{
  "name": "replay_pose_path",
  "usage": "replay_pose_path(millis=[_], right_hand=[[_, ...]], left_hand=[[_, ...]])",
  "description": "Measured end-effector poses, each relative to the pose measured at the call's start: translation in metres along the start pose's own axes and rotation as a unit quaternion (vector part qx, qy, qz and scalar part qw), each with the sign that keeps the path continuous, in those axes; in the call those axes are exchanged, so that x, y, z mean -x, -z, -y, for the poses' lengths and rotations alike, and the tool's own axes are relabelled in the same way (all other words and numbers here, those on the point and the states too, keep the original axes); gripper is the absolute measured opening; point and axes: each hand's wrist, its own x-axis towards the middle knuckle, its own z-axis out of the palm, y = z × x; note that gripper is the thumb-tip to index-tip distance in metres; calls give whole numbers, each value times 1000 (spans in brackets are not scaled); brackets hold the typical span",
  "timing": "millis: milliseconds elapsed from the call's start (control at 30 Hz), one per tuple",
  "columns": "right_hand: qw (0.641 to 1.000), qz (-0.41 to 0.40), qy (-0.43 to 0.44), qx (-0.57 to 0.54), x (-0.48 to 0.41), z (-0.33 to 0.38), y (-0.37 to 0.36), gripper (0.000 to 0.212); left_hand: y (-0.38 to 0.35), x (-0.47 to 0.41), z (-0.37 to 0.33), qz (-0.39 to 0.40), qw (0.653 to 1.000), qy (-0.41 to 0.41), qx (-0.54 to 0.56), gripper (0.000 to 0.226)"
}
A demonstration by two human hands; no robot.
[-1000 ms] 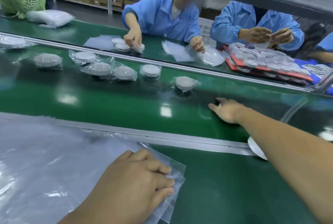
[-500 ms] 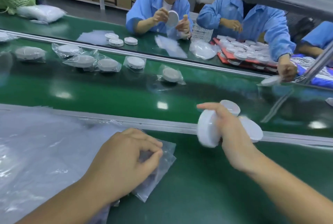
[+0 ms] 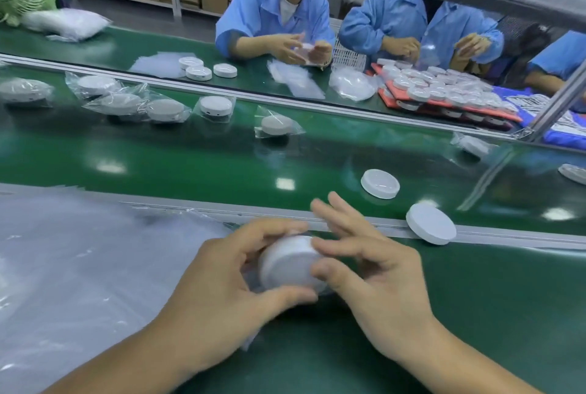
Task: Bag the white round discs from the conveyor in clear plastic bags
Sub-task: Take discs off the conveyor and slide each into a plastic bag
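Two hands met around one white disc [image 3: 285,262] just above the near green table [image 3: 475,314], in front of the metal rail [image 3: 507,236]. The left hand [image 3: 218,285] curled its fingers and thumb round the disc's left side, with clear film blurred beneath the palm; whether the disc was already inside a bag could not be told. The right hand [image 3: 374,276] pinched the disc's right edge between thumb and forefinger, its other fingers spread straight. A pile of clear bags [image 3: 79,266] lay to the left. A second disc [image 3: 380,183] sat bare on the conveyor belt [image 3: 190,165], and a third disc [image 3: 430,224] lay over the rail. Farther along the belt lay several bagged discs [image 3: 279,125]. Across it, workers in blue coats [image 3: 276,22] handled more.
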Motion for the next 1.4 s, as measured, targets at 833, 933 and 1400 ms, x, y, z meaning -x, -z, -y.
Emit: replay_pose_path(millis=[833, 933, 1400], right_hand=[[728, 151, -166, 648, -175, -119, 71, 53], [798, 83, -227, 552, -166, -97, 86, 51], [958, 101, 73, 260, -3, -3, 59, 41]], left_hand=[[29, -15, 25, 114, 884, -142, -431, 25], [26, -12, 25, 93, 901, -118, -408, 21], [25, -8, 23, 99, 929, -70, -349, 24]])
